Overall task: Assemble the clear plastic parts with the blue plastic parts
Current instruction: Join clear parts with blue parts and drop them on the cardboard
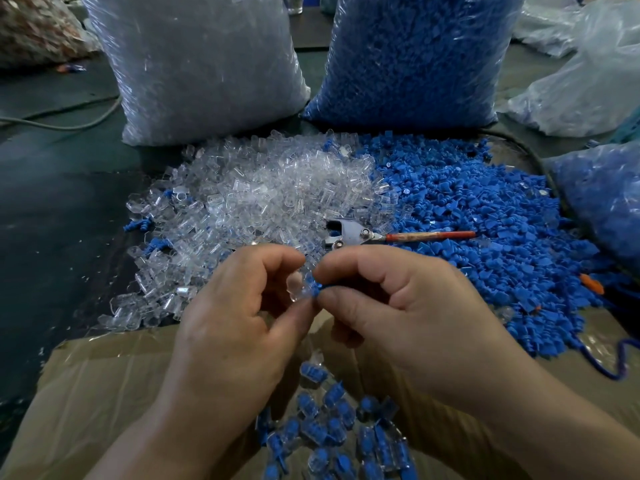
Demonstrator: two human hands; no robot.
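My left hand pinches a clear plastic part between thumb and fingers. My right hand pinches a blue plastic part right against it, the two parts touching between my fingertips. A heap of loose clear parts lies on the table ahead, left of a heap of loose blue parts. Below my hands, several joined clear-and-blue pieces lie in a cardboard box.
A metal tool with a red handle lies where the heaps meet. Big bags of clear parts and blue parts stand behind. More bags sit at the right. A grey cable crosses the dark table at left.
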